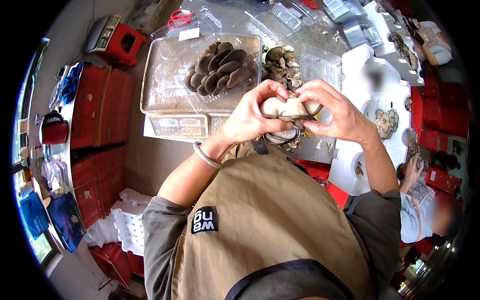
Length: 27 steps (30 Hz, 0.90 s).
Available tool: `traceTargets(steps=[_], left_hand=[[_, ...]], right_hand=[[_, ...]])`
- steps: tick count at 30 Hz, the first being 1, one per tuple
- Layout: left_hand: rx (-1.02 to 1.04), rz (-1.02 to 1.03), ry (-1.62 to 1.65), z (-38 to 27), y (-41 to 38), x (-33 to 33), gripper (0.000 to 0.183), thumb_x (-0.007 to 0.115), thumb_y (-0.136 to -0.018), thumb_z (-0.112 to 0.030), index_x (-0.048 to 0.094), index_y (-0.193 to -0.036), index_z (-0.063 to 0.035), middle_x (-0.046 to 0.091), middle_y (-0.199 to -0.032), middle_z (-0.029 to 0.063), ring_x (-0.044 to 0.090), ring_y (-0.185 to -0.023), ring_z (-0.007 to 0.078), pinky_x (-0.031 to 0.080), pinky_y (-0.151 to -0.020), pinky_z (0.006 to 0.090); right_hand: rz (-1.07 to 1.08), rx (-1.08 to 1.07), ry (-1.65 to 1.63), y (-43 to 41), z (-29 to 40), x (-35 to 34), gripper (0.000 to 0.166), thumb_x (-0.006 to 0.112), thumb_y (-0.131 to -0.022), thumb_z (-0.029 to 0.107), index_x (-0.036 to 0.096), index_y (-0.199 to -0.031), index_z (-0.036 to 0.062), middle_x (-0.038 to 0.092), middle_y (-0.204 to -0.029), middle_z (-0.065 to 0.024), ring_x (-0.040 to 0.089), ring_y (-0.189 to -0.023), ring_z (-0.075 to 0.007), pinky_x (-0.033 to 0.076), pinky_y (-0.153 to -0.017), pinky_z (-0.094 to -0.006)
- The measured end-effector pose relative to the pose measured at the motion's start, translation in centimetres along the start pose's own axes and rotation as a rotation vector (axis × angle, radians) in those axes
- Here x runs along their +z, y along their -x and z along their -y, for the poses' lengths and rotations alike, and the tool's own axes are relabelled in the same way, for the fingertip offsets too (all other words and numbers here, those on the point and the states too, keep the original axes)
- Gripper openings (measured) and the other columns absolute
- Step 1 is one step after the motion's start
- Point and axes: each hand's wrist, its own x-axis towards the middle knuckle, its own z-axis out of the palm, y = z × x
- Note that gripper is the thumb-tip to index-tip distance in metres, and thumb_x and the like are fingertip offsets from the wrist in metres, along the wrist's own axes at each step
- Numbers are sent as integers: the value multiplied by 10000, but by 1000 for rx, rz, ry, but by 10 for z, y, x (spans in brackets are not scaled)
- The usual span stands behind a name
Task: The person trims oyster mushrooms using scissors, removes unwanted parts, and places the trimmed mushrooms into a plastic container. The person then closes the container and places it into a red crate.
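Observation:
Between my two hands I hold a cluster of oyster mushrooms (287,108), pale stems up. My left hand (257,114) grips its left side, a bangle on the wrist; my right hand (337,112) grips the right side. Below it, near my apron, are more mushrooms (280,137). To the left, a clear plastic tray with dark oyster mushrooms (217,69) stands on the metal pan (150,86) of a weighing scale (178,126). A heap of mushroom pieces (283,67) lies right of the pan, beyond my hands.
Red-handled scissors (180,18) and open clear containers (275,20) lie at the far side. Stacked clear trays (358,32) stand far right. A white foam box (348,150) holding mushrooms (387,123) is right of my right hand. Two people work farther right. Red crates (101,105) stand left.

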Motion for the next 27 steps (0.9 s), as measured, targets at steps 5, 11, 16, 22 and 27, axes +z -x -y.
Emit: traceTargets(steps=[5,11,16,22,27], left_hand=[[-97,6,274,7,0,-5,473,735,-647,91,523,-1037,-73,549,-1042,14,539,-992,124,452,-880,275],[-281,45,559,11,2,-14,466,642,-730,31,474,-1156,-55,571,-1097,102,582,-994,208,486,-880,346],[-364,-20,795,21,1,-12,428,624,-763,17,484,-1164,-31,587,-1093,120,605,-967,227,507,-868,351],[-405,11,1056,27,6,-19,424,604,-814,-73,459,-1202,18,585,-1082,155,612,-951,243,518,-853,370],[-457,-217,960,25,5,-10,287,586,-795,-84,531,-1053,29,621,-903,116,634,-790,231,556,-719,383]], right_hand=[[74,156,-53,-2,-3,-7,420,642,-615,-43,559,-1022,28,532,-1059,-107,545,-1033,-268,438,-885,-348],[76,201,-202,-7,-12,-5,342,645,-626,-36,606,-965,-5,600,-959,-101,589,-929,-234,460,-827,-329],[136,272,-318,-12,-26,-4,308,702,-670,18,627,-969,11,614,-938,-74,593,-905,-186,461,-801,-300],[192,344,-485,-24,-32,-10,263,690,-701,31,640,-958,1,659,-891,-53,618,-833,-120,491,-761,-264],[236,368,-481,-27,-41,-6,277,693,-677,28,631,-946,9,638,-893,-35,596,-818,-114,477,-745,-265]])
